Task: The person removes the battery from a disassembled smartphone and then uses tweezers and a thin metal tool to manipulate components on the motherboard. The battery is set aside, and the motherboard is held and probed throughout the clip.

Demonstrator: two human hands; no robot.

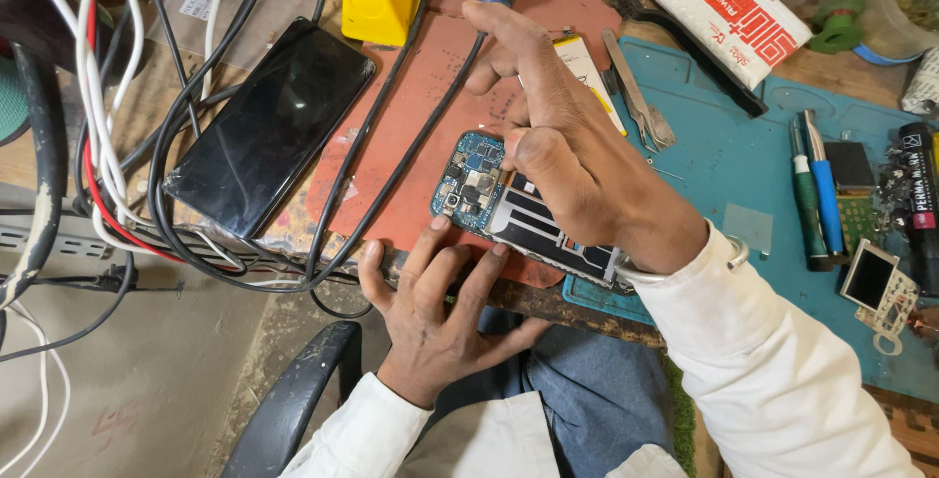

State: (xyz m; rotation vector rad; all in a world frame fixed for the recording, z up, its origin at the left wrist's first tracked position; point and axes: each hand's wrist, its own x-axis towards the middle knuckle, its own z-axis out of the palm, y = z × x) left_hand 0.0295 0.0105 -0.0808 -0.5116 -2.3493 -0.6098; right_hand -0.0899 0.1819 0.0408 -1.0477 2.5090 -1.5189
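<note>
Opened phone [509,214] at bench edge [548,304]

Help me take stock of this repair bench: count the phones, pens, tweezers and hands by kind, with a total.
Phones: 2, an opened phone and a black phone
Pens: 2, green pen, blue pen
Tweezers: 1
Hands: 2, left hand, right hand
Total: 7

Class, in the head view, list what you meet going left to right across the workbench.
Bundle of cables → black phone → opened phone with bare circuit board → right hand → tweezers → green and blue pens → black marker.
</note>
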